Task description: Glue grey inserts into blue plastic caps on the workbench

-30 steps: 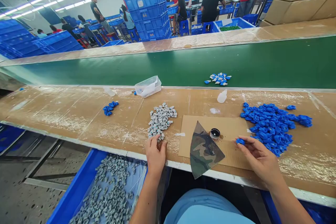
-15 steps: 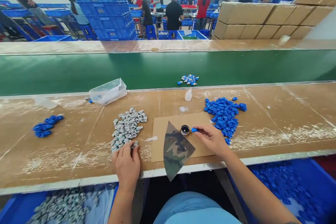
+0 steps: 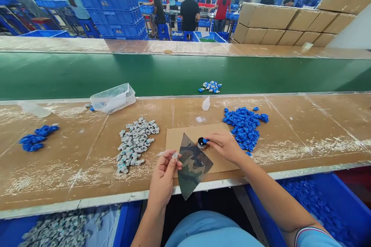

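Note:
My left hand [image 3: 164, 173] pinches a small grey-white plastic piece [image 3: 175, 155] between thumb and fingertips, left of the camouflage cloth piece [image 3: 193, 166]. My right hand [image 3: 224, 144] grips a small blue piece [image 3: 205, 141] at the rim of a little round pot [image 3: 201, 143] with dark contents. Cloth and pot lie on a flat cardboard sheet [image 3: 174, 136]. A heap of grey-white pieces [image 3: 137, 139] spreads to the left, a heap of blue pieces [image 3: 243, 125] to the right.
Behind the pot stands a small white squeeze bottle [image 3: 205, 104]. A clear plastic tub [image 3: 113, 100] sits at the bench's back edge. Blue-and-white pieces [image 3: 211, 87] rest on the green belt [image 3: 162, 73]. Blue bins with grey pieces [image 3: 58, 229] and blue pieces [image 3: 315, 204] are below the bench.
My left hand has come from the grey-white heap toward the cloth with a piece in its fingers. My right hand has moved the blue piece left to the pot's rim.

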Tool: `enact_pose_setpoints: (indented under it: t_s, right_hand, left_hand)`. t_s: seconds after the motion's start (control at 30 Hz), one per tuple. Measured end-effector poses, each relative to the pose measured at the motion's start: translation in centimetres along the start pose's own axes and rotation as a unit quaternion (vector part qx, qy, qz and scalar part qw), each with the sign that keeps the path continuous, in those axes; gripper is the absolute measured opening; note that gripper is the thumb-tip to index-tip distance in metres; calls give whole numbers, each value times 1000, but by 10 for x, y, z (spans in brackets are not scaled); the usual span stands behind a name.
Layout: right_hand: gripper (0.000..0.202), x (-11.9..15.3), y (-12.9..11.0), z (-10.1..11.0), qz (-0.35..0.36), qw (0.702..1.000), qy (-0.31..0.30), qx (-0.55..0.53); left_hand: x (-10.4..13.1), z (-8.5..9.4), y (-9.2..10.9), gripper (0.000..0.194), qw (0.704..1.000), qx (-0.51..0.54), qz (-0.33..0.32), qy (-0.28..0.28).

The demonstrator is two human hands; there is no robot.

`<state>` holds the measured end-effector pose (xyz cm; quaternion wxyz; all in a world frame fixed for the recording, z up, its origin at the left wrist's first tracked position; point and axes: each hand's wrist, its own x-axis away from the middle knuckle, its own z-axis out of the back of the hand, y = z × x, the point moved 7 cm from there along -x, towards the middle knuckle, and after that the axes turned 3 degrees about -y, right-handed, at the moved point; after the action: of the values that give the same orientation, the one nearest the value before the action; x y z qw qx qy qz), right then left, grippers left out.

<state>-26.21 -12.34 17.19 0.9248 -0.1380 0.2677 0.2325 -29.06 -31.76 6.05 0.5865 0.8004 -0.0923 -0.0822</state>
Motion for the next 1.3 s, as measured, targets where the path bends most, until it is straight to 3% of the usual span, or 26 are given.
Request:
enact_pose_setpoints:
  t_s: [0.1,0.2,0.3,0.37,0.47,0.6,0.7,0.87,0.93,1.07,1.3]
  right_hand:
    - [14,0,4,-2,-31,999,-17,-26]
    - [15,3,19,-5,-158,980,-21,-119]
    - [21,11,35,-18,-308,915,-50,-254]
    - [28,15,39,-26,-366,868,-58,-331]
    - [34,17,41,-30,-400,824,-50,-399]
    - [37,18,38,-30,-394,805,-37,-442]
    - [35,19,27,-27,-351,824,-36,-443]
    - [18,18,-1,-18,-236,922,-35,-303]
    - [15,17,-11,-16,-182,949,-32,-256]
    - [15,17,-16,-16,-129,964,-47,-229]
    - [11,13,-23,-6,-24,969,-77,-233]
  left_hand:
    - [-1,-24,-5,53,997,51,51,-41]
    - [-3,-41,-7,51,993,59,64,-78]
    - [-6,-48,-13,55,992,60,79,-81]
    - [-8,-51,-18,58,989,69,101,-79]
    - [-10,-53,-21,58,987,75,122,-72]
    - [-9,-56,-19,53,988,76,117,-66]
    - [-9,-58,-15,44,991,76,87,-69]
    - [-9,-60,-14,37,993,67,53,-82]
    - [-9,-59,-14,38,994,67,48,-78]
    - [-8,-58,-13,42,994,51,52,-86]
    - [-5,-62,4,35,978,-73,16,-195]
